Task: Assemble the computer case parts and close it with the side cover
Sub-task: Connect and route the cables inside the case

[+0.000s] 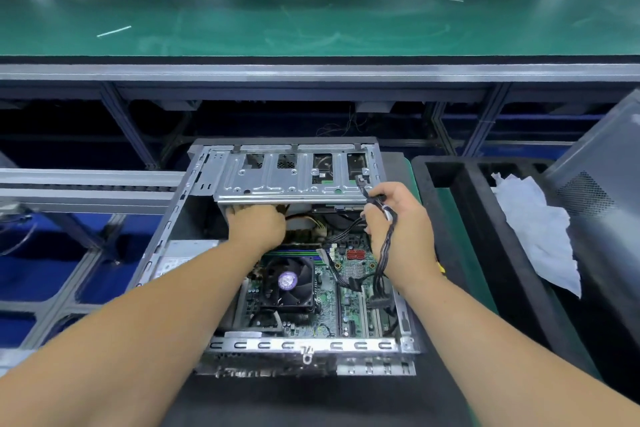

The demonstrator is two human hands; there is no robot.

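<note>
An open computer case (311, 347) lies on its side in front of me, its motherboard and black CPU fan (289, 282) exposed. A silver drive cage (294, 173) spans the far end of the case. My left hand (258, 224) reaches under the cage's near edge, fingers hidden beneath the metal. My right hand (398, 229) is closed on a bundle of black cables (386, 246) at the cage's right corner; the cables hang down toward the board. A grey panel, possibly the side cover (602, 191), leans at the far right.
A black foam tray (460, 218) with crumpled white plastic wrap (536, 232) sits right of the case. A green conveyor belt (311, 21) runs across the back behind a metal rail. Aluminium frame rails and blue bins lie to the left.
</note>
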